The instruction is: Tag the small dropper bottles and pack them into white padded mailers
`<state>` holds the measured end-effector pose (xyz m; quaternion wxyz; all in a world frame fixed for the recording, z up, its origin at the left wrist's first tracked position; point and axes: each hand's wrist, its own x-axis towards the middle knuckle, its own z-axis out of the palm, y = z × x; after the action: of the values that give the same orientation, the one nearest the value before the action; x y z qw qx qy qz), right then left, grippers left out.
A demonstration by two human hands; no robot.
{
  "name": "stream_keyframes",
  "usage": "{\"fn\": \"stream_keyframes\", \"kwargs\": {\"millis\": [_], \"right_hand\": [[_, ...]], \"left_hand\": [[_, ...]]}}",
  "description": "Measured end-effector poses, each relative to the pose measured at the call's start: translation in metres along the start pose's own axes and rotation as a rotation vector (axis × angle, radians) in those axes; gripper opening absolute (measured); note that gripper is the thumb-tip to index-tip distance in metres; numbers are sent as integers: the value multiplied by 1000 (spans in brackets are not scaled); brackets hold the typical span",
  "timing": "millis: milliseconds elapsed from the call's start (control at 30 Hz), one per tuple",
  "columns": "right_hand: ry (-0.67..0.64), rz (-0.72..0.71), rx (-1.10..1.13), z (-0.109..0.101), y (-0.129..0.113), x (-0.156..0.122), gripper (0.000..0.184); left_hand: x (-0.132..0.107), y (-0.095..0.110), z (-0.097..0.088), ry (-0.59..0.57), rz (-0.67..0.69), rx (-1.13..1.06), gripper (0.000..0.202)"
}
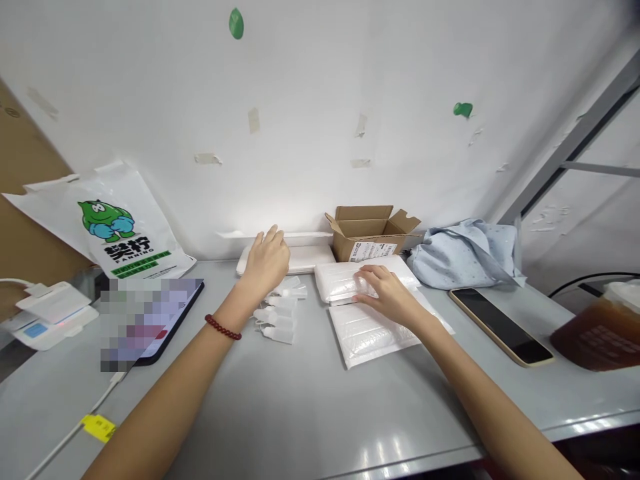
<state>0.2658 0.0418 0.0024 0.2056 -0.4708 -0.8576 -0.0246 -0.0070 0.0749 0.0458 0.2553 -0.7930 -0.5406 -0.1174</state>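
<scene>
My left hand [270,257], a dark red bead bracelet on its wrist, reaches over a flat white stack [313,259] by the wall. Its fingers are partly spread, and nothing shows in them. Just below it lie several small clear plastic bottles or vials [280,317]; their exact kind is unclear. My right hand [385,291] rests with curved, parted fingers on a puffy white bubble mailer [335,280]. Another bubble mailer [365,340] lies flat beneath it, partly covered by the hand and wrist.
An opened cardboard box [370,233] stands behind the mailers, beside a light blue cloth bag [465,257]. A phone [500,327] and a cup of brown drink [595,333] are at right. At left are a printed plastic bag [135,227], a propped phone [165,327] and a white device [55,313].
</scene>
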Motion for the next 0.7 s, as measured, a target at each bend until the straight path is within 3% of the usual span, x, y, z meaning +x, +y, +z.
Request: {"fn": "stream_keyframes", "kwargs": {"millis": [133, 300, 467, 700], "right_hand": [[47, -6, 2, 1, -5, 0, 39], [182, -64, -17, -4, -22, 1, 54], [186, -197, -119, -9, -52, -3, 69], [145, -122, -380, -2, -66, -9, 39]], "left_hand": [[-9, -1, -15, -3, 7, 64, 36], [-37, 11, -34, 8, 63, 20, 39], [-61, 34, -31, 109, 173, -72, 43], [-78, 76, -18, 201, 380, -181, 48]]}}
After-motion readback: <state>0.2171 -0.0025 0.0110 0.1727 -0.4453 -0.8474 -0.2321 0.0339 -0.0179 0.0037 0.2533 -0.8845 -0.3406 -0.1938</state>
